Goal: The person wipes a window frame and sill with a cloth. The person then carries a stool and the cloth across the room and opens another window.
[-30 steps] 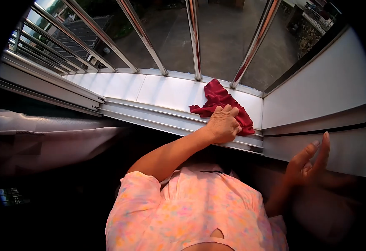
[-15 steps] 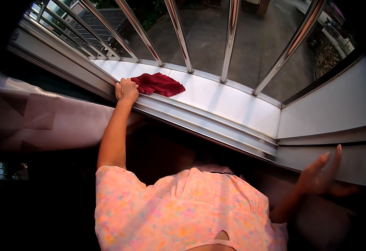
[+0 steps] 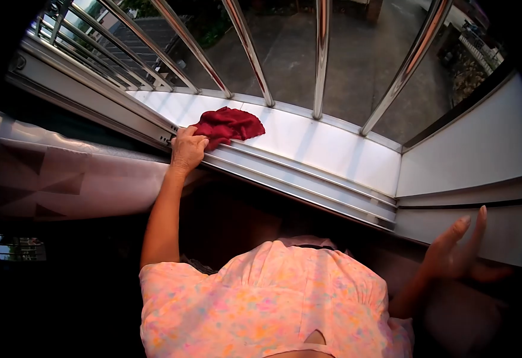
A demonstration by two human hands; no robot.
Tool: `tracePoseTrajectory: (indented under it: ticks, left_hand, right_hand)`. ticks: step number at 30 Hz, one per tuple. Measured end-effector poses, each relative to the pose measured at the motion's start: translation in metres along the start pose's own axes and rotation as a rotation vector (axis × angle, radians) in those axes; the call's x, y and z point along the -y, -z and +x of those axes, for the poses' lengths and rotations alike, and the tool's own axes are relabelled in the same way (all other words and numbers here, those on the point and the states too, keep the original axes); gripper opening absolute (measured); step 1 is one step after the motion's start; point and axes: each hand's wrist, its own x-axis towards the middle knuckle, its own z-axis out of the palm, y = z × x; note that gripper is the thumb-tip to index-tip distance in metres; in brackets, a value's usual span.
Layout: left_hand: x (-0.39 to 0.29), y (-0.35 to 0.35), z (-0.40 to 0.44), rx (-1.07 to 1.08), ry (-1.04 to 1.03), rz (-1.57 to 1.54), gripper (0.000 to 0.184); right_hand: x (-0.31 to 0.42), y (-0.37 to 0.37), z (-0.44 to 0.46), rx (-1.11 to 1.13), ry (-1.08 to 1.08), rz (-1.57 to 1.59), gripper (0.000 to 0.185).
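A crumpled dark red cloth (image 3: 231, 124) lies over the white sill (image 3: 332, 142) and the inner edge of the metal window track (image 3: 308, 182). My left hand (image 3: 188, 149) is closed on the near left end of the cloth, at the track beside the end of the sliding window frame (image 3: 103, 106). Its fingertips are partly hidden by the cloth. To the right, my right hand (image 3: 454, 247) is raised near the side frame with thumb and finger apart, holding nothing; its lower part is dim.
Upright metal bars (image 3: 322, 59) stand along the outer edge of the sill, with paved ground far below. A white side wall (image 3: 469, 140) closes the right end. A patterned curtain (image 3: 70, 176) hangs at the left.
My left hand has moved left along the track with the cloth since the first frame. Lately it has come slightly nearer and right, bunching the cloth. My right hand stays spread.
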Motion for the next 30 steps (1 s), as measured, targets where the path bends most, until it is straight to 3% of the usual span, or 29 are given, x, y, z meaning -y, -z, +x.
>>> tracePoseTrajectory:
  ticks: [3, 7, 9, 15, 18, 21, 27, 30]
  left_hand:
    - [-0.007, 0.003, 0.001, 0.007, 0.004, 0.234, 0.018]
    - [0.001, -0.006, -0.002, -0.146, 0.0, 0.324, 0.019]
    - [0.003, -0.002, -0.001, -0.131, 0.031, 0.37, 0.02]
    - [0.004, -0.005, 0.003, -0.047, 0.138, 0.429, 0.023]
    - [-0.002, -0.01, 0.004, -0.034, 0.196, 0.305, 0.021]
    - [-0.038, -0.016, -0.002, 0.033, 0.136, 0.093, 0.015]
    - [-0.17, -0.035, -0.036, 0.066, -0.284, -0.209, 0.015]
    - [-0.225, -0.049, -0.045, 0.148, -0.433, -0.378, 0.016]
  right_hand:
    - [-0.013, -0.003, -0.02, 0.038, -0.275, 0.168, 0.024]
    - [-0.006, 0.004, -0.005, 0.078, -0.108, -0.024, 0.021]
    - [-0.002, 0.005, 0.001, 0.068, -0.074, -0.12, 0.024]
    - [0.0, 0.002, 0.004, 0.004, 0.024, 0.021, 0.021]
    - [0.0, 0.002, 0.0, 0.035, -0.025, -0.046, 0.021]
    - [0.003, 0.002, 0.004, 0.028, -0.053, 0.014, 0.02]
    - [0.006, -0.002, 0.007, -0.09, 0.08, -0.049, 0.022]
    - [-0.003, 0.0, -0.005, 0.054, -0.047, 0.059, 0.024]
